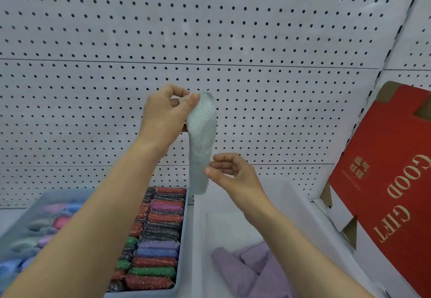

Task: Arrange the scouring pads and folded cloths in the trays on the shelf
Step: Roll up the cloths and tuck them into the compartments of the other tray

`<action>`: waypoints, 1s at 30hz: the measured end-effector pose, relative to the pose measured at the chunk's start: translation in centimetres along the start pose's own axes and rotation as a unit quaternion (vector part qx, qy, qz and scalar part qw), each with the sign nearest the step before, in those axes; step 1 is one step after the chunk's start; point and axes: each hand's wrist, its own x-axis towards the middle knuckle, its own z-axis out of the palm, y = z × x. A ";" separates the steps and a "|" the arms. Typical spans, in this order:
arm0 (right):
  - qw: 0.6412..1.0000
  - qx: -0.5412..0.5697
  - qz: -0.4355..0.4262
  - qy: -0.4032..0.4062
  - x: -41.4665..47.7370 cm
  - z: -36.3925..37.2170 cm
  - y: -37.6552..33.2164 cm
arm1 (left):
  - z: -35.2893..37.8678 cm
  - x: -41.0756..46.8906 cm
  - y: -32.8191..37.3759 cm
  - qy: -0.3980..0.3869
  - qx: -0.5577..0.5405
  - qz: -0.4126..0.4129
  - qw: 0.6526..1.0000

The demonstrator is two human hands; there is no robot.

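We record the left hand (163, 115) at centre frame, thumb and fingers pinching the top end of a pale green textured cloth (201, 134), which hangs down in front of the pegboard (210, 29). The right hand (233, 171) sits just beside the cloth's lower end, fingers loosely curled and gripping nothing; we cannot tell whether its thumb touches the cloth. At lower left, a blue tray (144, 294) holds tight rows of glittery scouring pads (161, 227). At lower centre, a white tray (233, 223) holds purple cloths (251, 267). A red box (384, 181) leans at the right edge.
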 end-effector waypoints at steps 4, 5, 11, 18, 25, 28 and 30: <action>0.999 -0.012 0.028 -0.033 0.8 0.4 0.5 | 0.0 0.0 0.1 -0.003 -0.011 -0.005 1.000; 0.999 -0.022 0.029 -0.030 0.9 0.4 0.5 | 0.0 0.0 0.2 -0.004 -0.015 -0.006 1.000; 0.999 0.003 0.014 -0.044 1.1 -0.7 1.0 | -0.7 0.0 0.5 -0.003 -0.020 -0.003 1.000; 0.989 0.090 -0.015 -0.118 0.9 -2.7 1.0 | -1.6 0.2 1.4 -0.025 -0.044 0.003 0.999; 0.986 0.109 -0.024 -0.126 0.9 -2.5 1.3 | -1.9 0.2 2.7 -0.088 -0.136 -0.016 0.987; 0.979 0.109 -0.052 -0.166 0.8 -2.2 1.1 | -1.9 0.2 3.0 -0.111 -0.171 -0.025 0.979; 0.972 0.118 -0.052 -0.198 0.7 -2.1 0.9 | -2.0 0.2 3.1 -0.122 -0.189 -0.031 0.974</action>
